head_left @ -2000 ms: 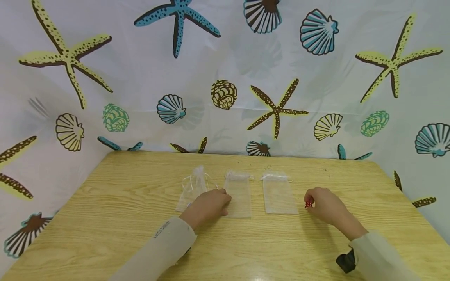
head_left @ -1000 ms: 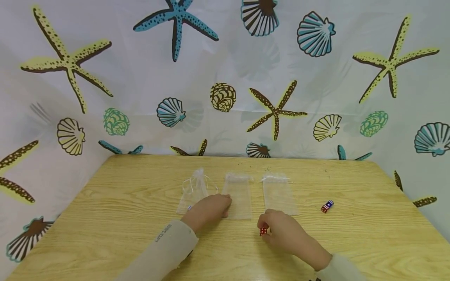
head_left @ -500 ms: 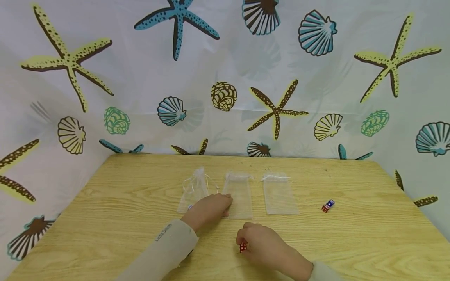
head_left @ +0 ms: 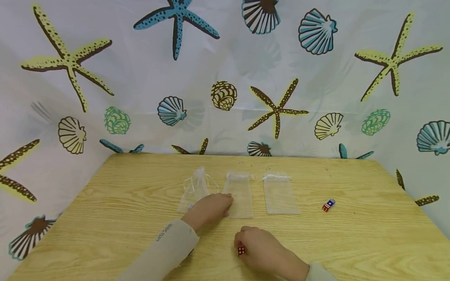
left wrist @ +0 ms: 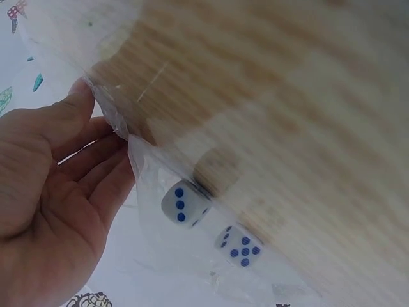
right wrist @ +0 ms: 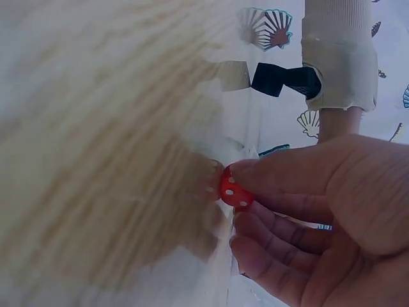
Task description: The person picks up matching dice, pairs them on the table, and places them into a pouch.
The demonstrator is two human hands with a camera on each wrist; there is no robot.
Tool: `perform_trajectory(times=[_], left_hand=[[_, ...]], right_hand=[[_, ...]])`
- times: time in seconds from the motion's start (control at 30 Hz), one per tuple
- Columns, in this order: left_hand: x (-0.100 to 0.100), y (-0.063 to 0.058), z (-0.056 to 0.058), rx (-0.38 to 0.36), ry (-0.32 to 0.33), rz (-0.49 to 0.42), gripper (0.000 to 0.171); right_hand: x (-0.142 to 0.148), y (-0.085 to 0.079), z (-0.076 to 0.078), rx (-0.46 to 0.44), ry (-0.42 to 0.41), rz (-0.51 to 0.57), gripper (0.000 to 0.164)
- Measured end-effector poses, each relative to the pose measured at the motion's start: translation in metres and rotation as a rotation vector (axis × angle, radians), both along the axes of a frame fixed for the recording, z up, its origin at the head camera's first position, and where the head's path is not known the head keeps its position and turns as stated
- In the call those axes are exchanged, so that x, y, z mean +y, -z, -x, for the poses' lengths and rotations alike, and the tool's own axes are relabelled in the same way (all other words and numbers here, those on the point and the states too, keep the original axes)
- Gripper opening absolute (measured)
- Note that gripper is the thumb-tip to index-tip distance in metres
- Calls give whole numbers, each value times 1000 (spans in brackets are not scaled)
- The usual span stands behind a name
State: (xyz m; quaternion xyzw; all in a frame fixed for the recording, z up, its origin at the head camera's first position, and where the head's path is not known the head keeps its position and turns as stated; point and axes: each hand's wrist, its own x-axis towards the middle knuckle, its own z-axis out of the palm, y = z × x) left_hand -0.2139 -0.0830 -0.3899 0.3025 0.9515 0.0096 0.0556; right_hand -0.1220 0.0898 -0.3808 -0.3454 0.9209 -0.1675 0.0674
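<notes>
My right hand [head_left: 260, 249] pinches a red die [head_left: 241, 251] with white pips between thumb and fingers, low over the table's near middle. In the right wrist view the red die [right wrist: 235, 189] sits at the fingertips, right at the wood. My left hand [head_left: 211, 208] rests its fingertips at the left edge of the middle sheer drawstring bag [head_left: 240, 199], which lies flat. Left of it lies another sheer bag [head_left: 198, 185], gathered at its top and partly hidden by the hand. White dice with blue pips, such as one die [left wrist: 185, 204], show inside it in the left wrist view.
A third sheer bag [head_left: 281, 197] lies flat to the right. Beyond it a red die [head_left: 326, 208] and a blue die [head_left: 330, 202] sit touching on the wooden table [head_left: 351, 246]. A shell-and-starfish cloth [head_left: 197, 78] hangs behind the table.
My right hand has come left and nearer from the table's right side with the red die in its pinch. A red and a blue die show where it was. My left hand has stayed put.
</notes>
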Motion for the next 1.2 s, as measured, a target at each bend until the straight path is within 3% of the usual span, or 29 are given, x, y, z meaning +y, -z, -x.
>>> perform_trajectory(times=[0.33,0.83,1.2], left_hand=[[-1,-2,1,-12,-14,-14,15],[-4,-3,-2,-7,16,-28,12],[-4,-3,-2,-5,24,-23,14]], right_hand=[[27,-9,8,8,63,66,17],[106,-13,21,26,289,25,16],[156,-10,42,74,461,3,16]])
